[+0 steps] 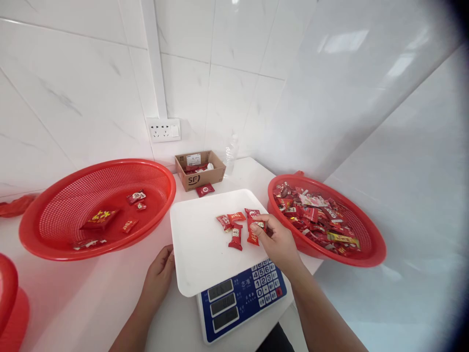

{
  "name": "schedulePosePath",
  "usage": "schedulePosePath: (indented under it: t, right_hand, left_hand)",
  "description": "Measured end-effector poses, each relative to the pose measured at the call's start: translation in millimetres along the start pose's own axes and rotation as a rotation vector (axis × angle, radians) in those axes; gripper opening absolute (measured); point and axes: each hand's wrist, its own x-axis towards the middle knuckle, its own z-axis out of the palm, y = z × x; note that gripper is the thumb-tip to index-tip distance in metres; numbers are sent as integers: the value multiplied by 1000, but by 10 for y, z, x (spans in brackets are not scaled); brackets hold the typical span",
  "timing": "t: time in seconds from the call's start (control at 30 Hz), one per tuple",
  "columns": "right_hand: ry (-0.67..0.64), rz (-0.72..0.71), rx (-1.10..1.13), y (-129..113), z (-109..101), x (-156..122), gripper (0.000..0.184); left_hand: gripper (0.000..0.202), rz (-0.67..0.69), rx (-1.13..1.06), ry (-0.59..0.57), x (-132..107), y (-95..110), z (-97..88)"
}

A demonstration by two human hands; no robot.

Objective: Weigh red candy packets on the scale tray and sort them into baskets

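Note:
A blue-faced electronic scale (242, 300) carries a white weighing tray (200, 244). Several red wrapped candies (236, 230) lie on the tray. My right hand (278, 242) reaches over the tray's right side, its fingers pinched on a red candy packet (256, 225) among the pile. My left hand (159, 276) rests on the white counter next to the tray's left edge, fingers curled, holding nothing visible.
A red mesh basket (370, 254) full of wrapped candies sits to the right. A larger red basket (44, 239) with several packets stands on the left. A cardboard box (200, 178) and a clear bottle (230, 156) stand by the tiled wall; a wall socket (163, 130) is above.

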Motion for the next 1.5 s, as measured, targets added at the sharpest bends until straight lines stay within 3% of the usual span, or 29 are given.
schedulePosePath:
  t: [0.13,0.23,0.47,0.7,1.07,1.5]
  right_hand:
    - [-216,-10,-80,-60,8,12,44]
    - [-257,-56,-139,-95,-48,-3,54]
    - [-424,-145,-352,2,-230,-67,38]
    - [-278,-154,-333,49,-198,-82,27]
    - [38,-224,-202,-5,-186,-120,33]
    - [-43,-127,-82,20,-144,-95,33]
  left_hand:
    - [46,4,17,13,-5,26,-12]
    - [45,11,13,16,-3,27,-15]
    - [45,3,21,-2,4,11,-20]
    - [49,-22,64,-6,-8,32,-9]
    - [43,36,12,4,-17,16,-8]
    - [40,33,19,9,-19,46,-5]
